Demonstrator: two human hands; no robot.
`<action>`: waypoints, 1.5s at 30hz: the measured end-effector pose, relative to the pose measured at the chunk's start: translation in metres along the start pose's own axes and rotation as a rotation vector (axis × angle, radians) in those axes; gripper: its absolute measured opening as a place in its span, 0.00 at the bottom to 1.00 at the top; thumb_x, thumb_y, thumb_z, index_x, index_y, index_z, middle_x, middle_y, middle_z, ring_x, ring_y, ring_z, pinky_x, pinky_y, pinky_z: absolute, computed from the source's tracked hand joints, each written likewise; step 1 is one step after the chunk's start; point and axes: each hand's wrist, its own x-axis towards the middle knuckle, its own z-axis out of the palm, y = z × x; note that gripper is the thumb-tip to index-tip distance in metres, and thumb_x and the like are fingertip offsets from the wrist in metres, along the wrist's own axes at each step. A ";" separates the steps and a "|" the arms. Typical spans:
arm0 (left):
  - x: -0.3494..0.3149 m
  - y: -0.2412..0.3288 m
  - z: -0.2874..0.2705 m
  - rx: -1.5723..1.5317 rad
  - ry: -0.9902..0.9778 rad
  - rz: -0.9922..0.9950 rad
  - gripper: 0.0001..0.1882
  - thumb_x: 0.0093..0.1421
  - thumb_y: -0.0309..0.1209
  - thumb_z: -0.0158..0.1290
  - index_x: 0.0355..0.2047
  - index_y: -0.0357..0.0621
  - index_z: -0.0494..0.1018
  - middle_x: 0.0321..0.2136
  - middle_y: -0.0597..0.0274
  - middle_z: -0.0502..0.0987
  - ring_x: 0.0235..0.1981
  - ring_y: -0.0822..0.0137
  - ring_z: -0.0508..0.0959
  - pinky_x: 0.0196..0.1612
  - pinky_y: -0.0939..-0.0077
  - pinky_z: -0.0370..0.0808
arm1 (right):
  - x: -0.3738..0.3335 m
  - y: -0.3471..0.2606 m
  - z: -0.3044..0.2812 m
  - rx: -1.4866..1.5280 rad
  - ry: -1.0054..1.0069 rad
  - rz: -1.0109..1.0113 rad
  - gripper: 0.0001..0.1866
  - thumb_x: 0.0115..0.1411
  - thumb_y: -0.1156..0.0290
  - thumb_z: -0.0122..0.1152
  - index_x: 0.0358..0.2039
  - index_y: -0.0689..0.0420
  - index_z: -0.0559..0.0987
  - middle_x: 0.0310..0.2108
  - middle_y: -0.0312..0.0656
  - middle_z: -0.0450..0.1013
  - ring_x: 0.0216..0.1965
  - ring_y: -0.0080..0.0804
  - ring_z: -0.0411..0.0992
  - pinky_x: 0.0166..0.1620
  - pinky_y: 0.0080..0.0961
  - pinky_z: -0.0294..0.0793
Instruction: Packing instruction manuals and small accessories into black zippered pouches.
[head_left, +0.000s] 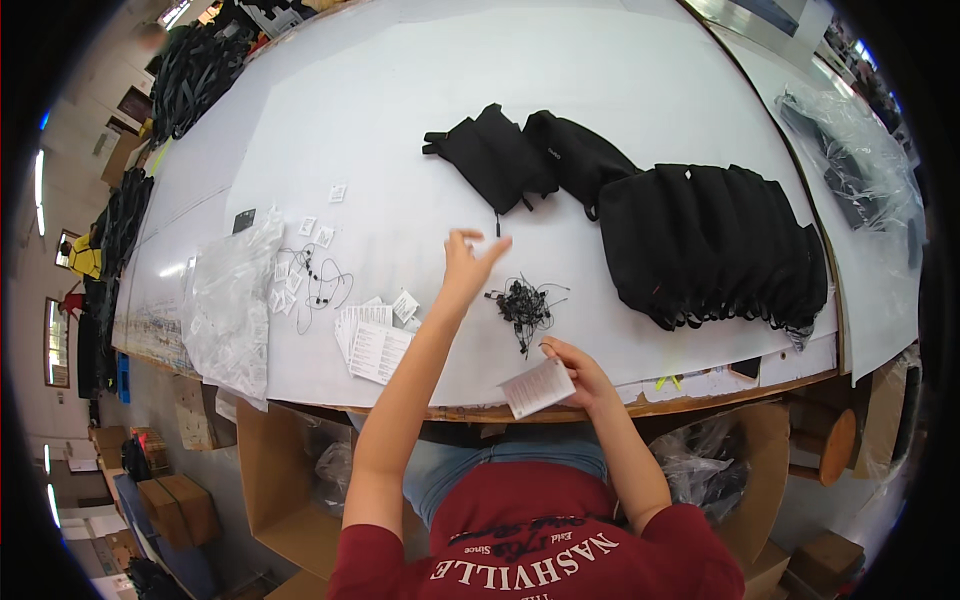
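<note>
Your right hand [583, 372] has the white card [538, 388] pinched between thumb and fingers, right at the table's front edge [470, 411]; your left hand [468, 272] is empty, thumb and fingers spread, over the tabletop just below the nearest black bag [497, 160]. Can't tell if a fingertip touches the short black strap [498, 225] hanging off it. Risks, my read: the card is held by one end out at the edge, so a loose pinch could drop it off the table. The black cord pile [525, 308] is tangled; pull one and others may come along or knot. Card stack [375, 345] is fanned loosely near your left forearm, so a sleeveless sweep could scatter it. Row of black bags [700, 245] leans together at right; a nudge might slump it. Writing: the held card has fine print lines, too small to read; stack cards carry similar dark rows. Second black bag [575, 155] shows a small pale mark, illegible here. Only your maroon shirt [560, 530] has big, readable pale lettering.
</note>
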 end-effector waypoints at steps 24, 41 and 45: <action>0.136 0.013 0.013 -0.323 0.465 -0.151 0.49 0.37 0.18 0.64 0.56 0.52 0.48 0.53 0.42 0.61 0.51 0.49 0.68 0.55 0.62 0.66 | 0.016 0.003 -0.005 0.116 -0.123 0.149 0.07 0.62 0.68 0.50 0.29 0.55 0.66 0.16 0.22 0.52 0.12 0.08 0.44 0.14 0.09 0.40; -0.071 -0.030 -0.114 0.756 -0.053 0.871 0.13 0.44 0.15 0.50 0.28 0.47 0.73 0.45 0.64 0.72 0.50 0.59 0.67 0.50 0.63 0.61 | 0.013 -0.004 -0.007 0.038 -0.148 0.131 0.09 0.61 0.64 0.52 0.28 0.55 0.67 0.14 0.23 0.53 0.12 0.08 0.45 0.14 0.08 0.42; -0.103 -0.027 -0.090 0.517 0.005 0.766 0.17 0.47 0.18 0.51 0.37 0.51 0.74 0.41 0.60 0.68 0.45 0.58 0.68 0.49 0.64 0.62 | 0.009 -0.001 -0.010 0.064 -0.236 0.076 0.10 0.58 0.65 0.55 0.26 0.56 0.69 0.19 0.25 0.61 0.12 0.09 0.47 0.15 0.09 0.44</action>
